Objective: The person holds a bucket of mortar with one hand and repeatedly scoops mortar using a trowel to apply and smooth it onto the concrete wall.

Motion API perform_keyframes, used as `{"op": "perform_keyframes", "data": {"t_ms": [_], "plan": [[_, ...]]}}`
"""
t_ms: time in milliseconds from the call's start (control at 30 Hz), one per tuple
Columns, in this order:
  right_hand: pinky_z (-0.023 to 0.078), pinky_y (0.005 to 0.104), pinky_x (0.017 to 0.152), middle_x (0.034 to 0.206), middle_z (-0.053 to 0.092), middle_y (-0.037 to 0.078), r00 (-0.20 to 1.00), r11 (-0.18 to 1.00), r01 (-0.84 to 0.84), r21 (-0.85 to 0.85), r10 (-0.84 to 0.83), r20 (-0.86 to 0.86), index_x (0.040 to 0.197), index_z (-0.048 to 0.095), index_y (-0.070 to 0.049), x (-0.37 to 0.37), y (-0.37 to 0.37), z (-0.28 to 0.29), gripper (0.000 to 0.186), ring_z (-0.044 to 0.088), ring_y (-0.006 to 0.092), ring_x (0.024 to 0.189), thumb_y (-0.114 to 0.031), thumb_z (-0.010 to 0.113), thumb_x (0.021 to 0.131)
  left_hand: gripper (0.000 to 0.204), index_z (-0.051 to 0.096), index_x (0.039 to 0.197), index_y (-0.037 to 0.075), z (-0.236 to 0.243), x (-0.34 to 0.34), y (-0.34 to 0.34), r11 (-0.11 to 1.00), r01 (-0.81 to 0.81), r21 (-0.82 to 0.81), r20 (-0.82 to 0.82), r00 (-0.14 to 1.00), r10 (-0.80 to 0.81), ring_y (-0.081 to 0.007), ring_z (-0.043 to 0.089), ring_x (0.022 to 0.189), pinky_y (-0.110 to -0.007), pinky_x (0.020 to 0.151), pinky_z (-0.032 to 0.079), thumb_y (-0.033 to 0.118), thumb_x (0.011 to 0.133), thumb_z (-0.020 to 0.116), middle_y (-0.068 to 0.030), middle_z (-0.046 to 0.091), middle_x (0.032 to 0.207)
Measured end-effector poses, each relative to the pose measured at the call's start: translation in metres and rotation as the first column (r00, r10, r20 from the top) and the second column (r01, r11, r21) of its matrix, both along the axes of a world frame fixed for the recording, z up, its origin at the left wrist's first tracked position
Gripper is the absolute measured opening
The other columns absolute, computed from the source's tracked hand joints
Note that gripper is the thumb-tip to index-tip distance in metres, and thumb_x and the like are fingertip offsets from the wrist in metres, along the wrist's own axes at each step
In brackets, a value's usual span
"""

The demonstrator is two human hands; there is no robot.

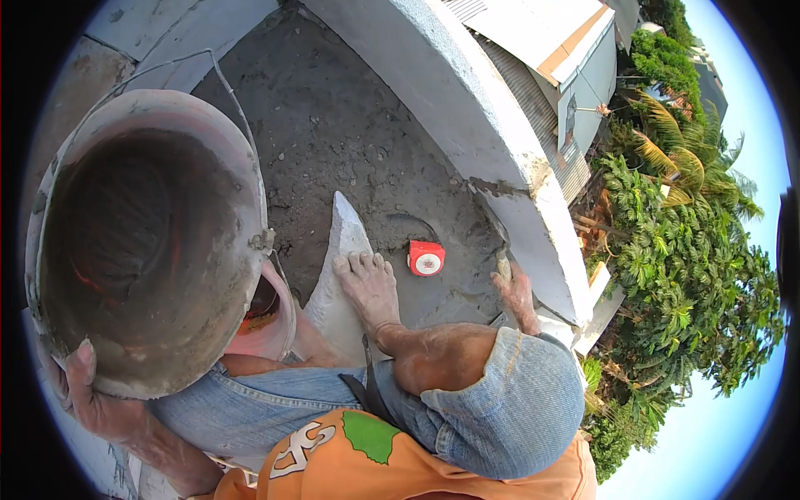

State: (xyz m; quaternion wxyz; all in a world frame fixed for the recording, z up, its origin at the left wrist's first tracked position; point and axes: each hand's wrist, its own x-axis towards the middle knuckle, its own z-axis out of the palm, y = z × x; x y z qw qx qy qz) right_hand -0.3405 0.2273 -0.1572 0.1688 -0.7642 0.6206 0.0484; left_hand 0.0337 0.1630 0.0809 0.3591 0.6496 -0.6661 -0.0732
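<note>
At the left, my left hand (92, 396) grips the near rim of a large bucket (150, 225), thumb over the edge. The bucket is tipped so that its mouth faces me, its inside is coated with grey cement, and a wire bail hangs from its rim. By the white wall at the right, my right hand (518, 298) is closed on a tool with a worn, pale wooden handle (503, 265); its working end is hard to make out. Between my bare foot and that hand, a red tape measure (426, 258) lies on the grey mortar (333, 125).
A curved white parapet (467, 100) bounds the mortar on the right, with roofs (542, 33) and trees (667, 275) beyond and below. My foot (367, 287) stands on a pointed white slab (346, 225). A pinkish container (283, 321) sits partly hidden behind the bucket.
</note>
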Motion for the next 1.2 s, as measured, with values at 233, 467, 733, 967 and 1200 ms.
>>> {"op": "perform_keyframes", "data": {"t_ms": [233,467,733,967,1200], "plan": [[0.047,0.0410,0.077,0.101,0.056,0.007,1.000,0.999,-0.028,-0.027,0.028,-0.007,0.113,0.055,-0.013,0.003,0.001,0.001,0.026,0.056,0.0264,0.093,-0.017,0.060,0.088,0.021,0.065,0.108,-0.011,0.002,-0.007,0.000,0.991,-0.090,0.097,-0.352,0.928,0.119,-0.0231,0.060,0.105,-0.034,0.094,0.049,0.002,0.096,0.053,-0.0179,0.059,0.125],[0.047,0.0421,0.081,0.105,0.056,0.007,0.999,1.000,-0.009,-0.026,0.008,-0.038,0.114,0.055,-0.014,0.005,0.008,-0.010,0.027,0.056,0.0278,0.098,-0.017,0.059,0.088,0.026,0.063,0.112,-0.013,0.001,0.001,0.005,0.990,-0.048,0.134,-0.385,0.918,0.097,-0.0237,0.060,0.106,-0.035,0.096,0.047,0.003,0.095,0.051,-0.0175,0.059,0.125],[0.048,0.0399,0.073,0.093,0.057,0.007,0.999,0.999,-0.009,0.041,0.011,-0.030,0.109,0.057,-0.009,-0.003,0.008,-0.007,0.028,0.056,0.0245,0.085,-0.021,0.064,0.085,0.023,0.064,0.111,-0.011,-0.001,-0.005,0.005,0.996,-0.017,0.091,-0.375,0.926,0.050,-0.0220,0.060,0.104,-0.033,0.092,0.050,0.004,0.096,0.054,-0.0179,0.059,0.122],[0.048,0.0380,0.066,0.083,0.058,0.008,0.998,0.992,0.035,0.124,-0.042,0.053,0.104,0.059,-0.004,-0.021,-0.010,0.007,0.031,0.057,0.0216,0.074,-0.025,0.070,0.083,0.021,0.067,0.095,-0.010,-0.001,-0.017,-0.002,0.977,-0.193,0.087,-0.625,0.753,0.204,-0.0155,0.062,0.091,-0.029,0.081,0.051,0.005,0.099,0.052,-0.0121,0.065,0.108],[0.048,0.0360,0.059,0.073,0.058,0.008,0.694,0.667,0.600,0.441,-0.708,0.128,0.099,0.061,0.001,-0.207,-0.018,0.072,0.038,0.057,0.0187,0.063,-0.029,0.075,0.081,0.043,0.053,0.130,-0.008,0.009,-0.034,-0.021,0.997,-0.062,0.047,-0.262,0.962,0.073,-0.0179,0.062,0.103,-0.029,0.091,0.049,0.008,0.091,0.052,-0.0143,0.064,0.118]]}}
